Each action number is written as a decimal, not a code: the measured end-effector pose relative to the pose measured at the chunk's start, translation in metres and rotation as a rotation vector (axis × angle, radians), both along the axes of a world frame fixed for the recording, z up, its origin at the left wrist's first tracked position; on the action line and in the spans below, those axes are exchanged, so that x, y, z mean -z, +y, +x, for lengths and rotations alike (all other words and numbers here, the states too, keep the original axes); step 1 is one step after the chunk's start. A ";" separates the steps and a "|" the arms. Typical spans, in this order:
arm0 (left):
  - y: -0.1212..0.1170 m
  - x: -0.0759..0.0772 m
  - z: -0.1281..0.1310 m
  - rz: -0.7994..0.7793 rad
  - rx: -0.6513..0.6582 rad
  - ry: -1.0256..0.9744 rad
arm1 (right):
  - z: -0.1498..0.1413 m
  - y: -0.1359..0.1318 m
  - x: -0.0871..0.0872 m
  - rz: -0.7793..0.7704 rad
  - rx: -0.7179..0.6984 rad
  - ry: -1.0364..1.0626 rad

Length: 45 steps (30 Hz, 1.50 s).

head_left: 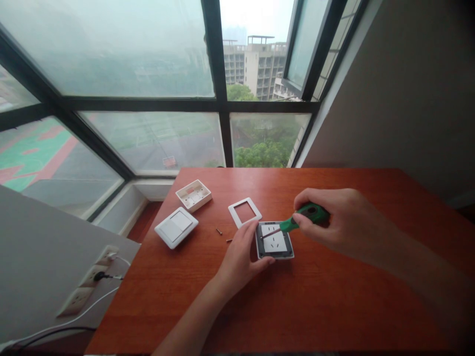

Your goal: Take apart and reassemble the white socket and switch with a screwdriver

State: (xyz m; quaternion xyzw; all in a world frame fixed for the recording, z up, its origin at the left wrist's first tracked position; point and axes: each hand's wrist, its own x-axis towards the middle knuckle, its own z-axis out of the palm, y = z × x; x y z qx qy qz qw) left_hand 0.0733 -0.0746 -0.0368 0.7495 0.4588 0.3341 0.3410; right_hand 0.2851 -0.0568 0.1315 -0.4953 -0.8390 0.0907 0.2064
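Note:
My right hand is closed around the green handle of a screwdriver. Its thin shaft slants down to the left, and the tip meets the left part of a wall socket with a white face and dark grey frame. Fingers and thumb of my left hand grip the socket's left side, holding it on the table. Just behind the socket lies a white cover frame. Two small screws, one a screw and the other a screw, rest left of it.
On the wooden table, a white wall switch and an open white mounting box sit at the left. Wall outlets with plugged-in cables are below the table's left edge. Windows stand beyond the far edge.

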 end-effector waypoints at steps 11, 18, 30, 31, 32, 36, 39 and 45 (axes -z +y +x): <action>-0.001 0.003 -0.001 0.007 -0.007 0.033 | -0.017 0.015 -0.010 0.025 -0.033 -0.186; 0.000 0.002 0.000 0.022 -0.001 0.042 | -0.034 0.013 -0.027 -0.021 -0.185 -0.210; 0.000 0.000 0.000 0.013 0.003 0.033 | -0.044 0.007 -0.029 0.096 -0.117 -0.337; 0.000 0.000 0.000 0.016 0.004 0.030 | -0.042 0.008 -0.030 0.057 -0.158 -0.309; 0.000 0.001 0.000 0.019 0.005 0.028 | -0.041 0.009 -0.030 0.021 -0.197 -0.279; 0.000 0.002 0.000 0.025 -0.011 0.031 | -0.039 0.021 -0.024 0.006 -0.222 -0.192; 0.000 0.003 0.000 0.020 -0.011 0.036 | -0.042 0.027 -0.018 0.062 -0.197 -0.207; 0.000 0.003 -0.001 0.011 -0.005 0.044 | -0.042 0.022 -0.022 0.073 -0.116 -0.270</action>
